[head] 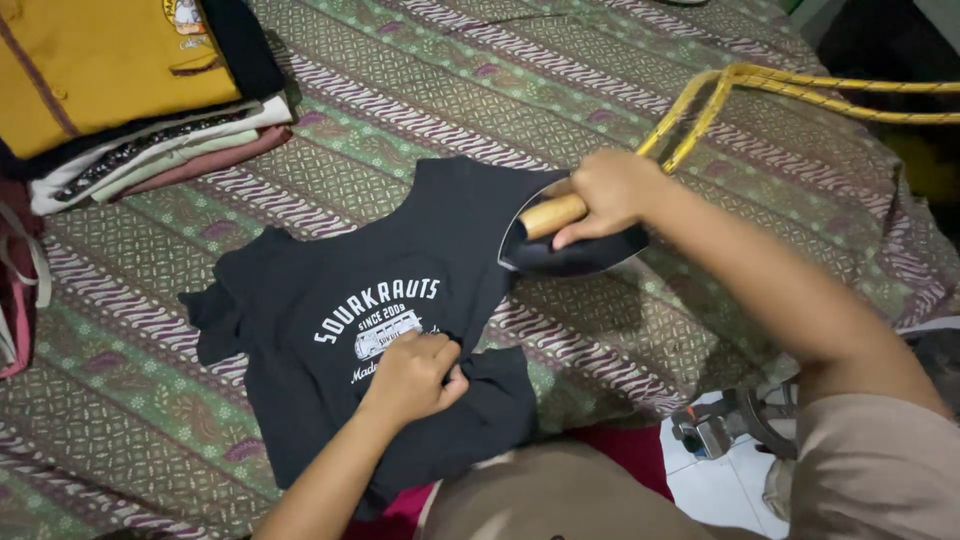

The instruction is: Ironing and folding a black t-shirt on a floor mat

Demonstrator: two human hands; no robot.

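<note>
right hand (607,193) grips the iron (572,243) on the shirt's (350,330) far edge; left hand (415,378) pinches its near middle.

Matt black cloth shirt (360,330), smooth wooden iron handle (553,215), glossy dark metal iron (570,255), patterned woven cloth cover (480,90).

Left hand (415,378): near centre, palm down, fingers curled and bunched, thumb tucked against the index finger, pinching. Left forearm bare, runs up from the near edge, angled slightly right. Right hand (607,192): farther and to the right, fist closed in a wrap grip, knuckles up, thumb underneath. Right forearm bare, extends from the near right corner, elbow bent, tan short sleeve at the shoulder.
</note>
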